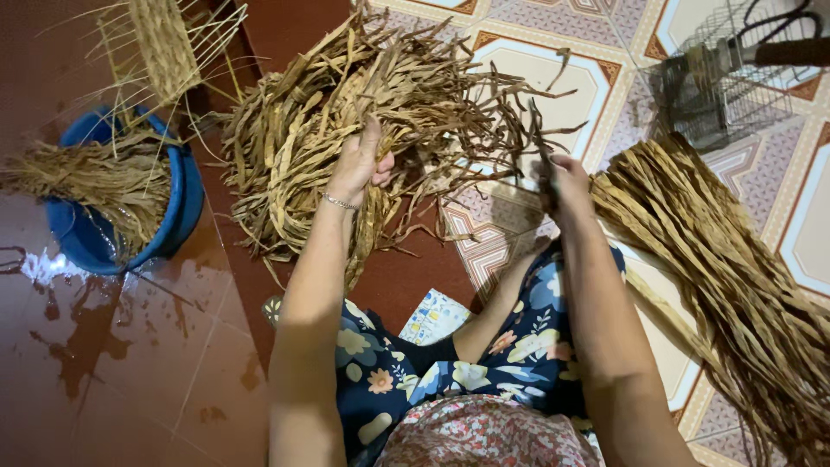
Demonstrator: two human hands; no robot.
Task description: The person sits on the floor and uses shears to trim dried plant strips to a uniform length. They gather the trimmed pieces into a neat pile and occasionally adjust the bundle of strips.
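Fingertips of left hand [359, 164] buried in tangled heap of dried leaf strips [380, 104], so exact grip hard to make out; fingers curled closed on a bunch of strips, thumb up, bracelet at wrist. Right hand [566, 186] closed around one dark strip [540, 143], strip end blurry. Both forearms stretched forward, hands well apart. Heap lies on tiled floor [553, 86] ahead of knees. Straightened strip bundle [718, 259] at right, cut off by frame. Blue bucket [177, 216] left, partly covered by fibres.
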